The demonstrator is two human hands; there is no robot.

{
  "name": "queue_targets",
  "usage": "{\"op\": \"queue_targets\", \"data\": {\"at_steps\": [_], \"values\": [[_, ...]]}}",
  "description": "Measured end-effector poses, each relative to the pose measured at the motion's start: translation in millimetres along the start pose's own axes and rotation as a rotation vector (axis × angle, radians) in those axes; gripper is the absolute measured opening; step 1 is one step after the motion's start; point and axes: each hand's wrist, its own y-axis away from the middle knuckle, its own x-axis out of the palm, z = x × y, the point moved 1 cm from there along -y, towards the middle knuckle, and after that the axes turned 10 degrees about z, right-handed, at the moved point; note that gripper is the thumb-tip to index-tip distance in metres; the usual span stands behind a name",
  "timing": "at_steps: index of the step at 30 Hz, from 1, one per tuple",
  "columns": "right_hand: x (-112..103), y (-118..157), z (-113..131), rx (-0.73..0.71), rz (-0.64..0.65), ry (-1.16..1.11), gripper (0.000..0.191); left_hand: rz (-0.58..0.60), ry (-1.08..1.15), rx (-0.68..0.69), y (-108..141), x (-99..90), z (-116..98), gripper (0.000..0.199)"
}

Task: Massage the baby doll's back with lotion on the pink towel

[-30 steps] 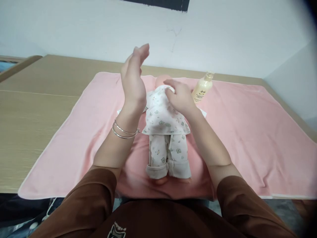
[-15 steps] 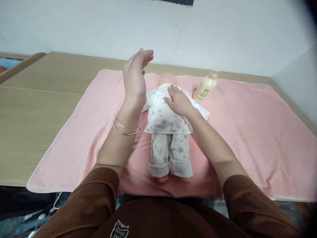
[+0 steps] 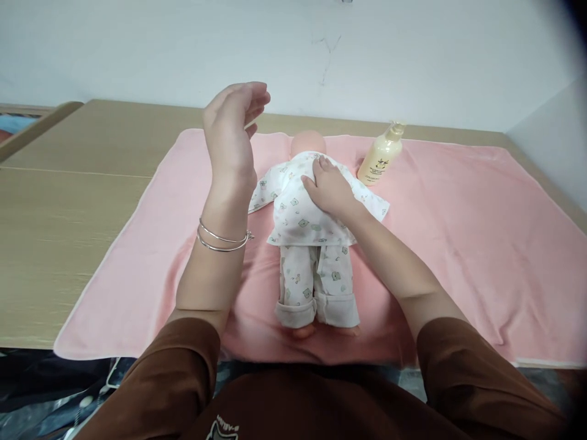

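A baby doll (image 3: 293, 214) lies face down, dressed in a white printed top (image 3: 298, 221) and matching trousers (image 3: 296, 278) with rolled cuffs. Its bald head points toward the wall, and its feet face me. On the upper back of the top, my right hand (image 3: 331, 188) rests flat with the fingers stretched out. My left hand (image 3: 232, 125) is raised left of the doll, empty and slightly cupped, its fingers bent at the knuckles and touching nothing. Two thin silver bangles (image 3: 223, 240) circle that wrist.
Under the doll, a pink blanket (image 3: 458, 232) covers much of the wooden table (image 3: 82, 244). A yellow pump bottle (image 3: 380, 160) stands on the blanket right of the doll's head. A white wall (image 3: 183, 49) rises behind the table's far edge.
My left hand has moved left and a little up, away from the doll, and shows more of the doll's left sleeve. My right hand stays on the doll's back.
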Motion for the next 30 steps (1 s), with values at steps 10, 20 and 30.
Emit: {"op": "queue_targets", "data": {"at_steps": [10,20,30], "values": [[-6,10,10,-0.197,0.133,0.074,0.053,0.095,-0.050,-0.056,6,17.6,6,0.016],[6,28,29,-0.075,0.069,0.223,0.061,0.099,-0.088,-0.045,8,22.5,10,0.016],[-7,2,-3,0.027,0.071,0.086,0.070,0.129,-0.241,-0.039,7,18.8,16,0.016]]}}
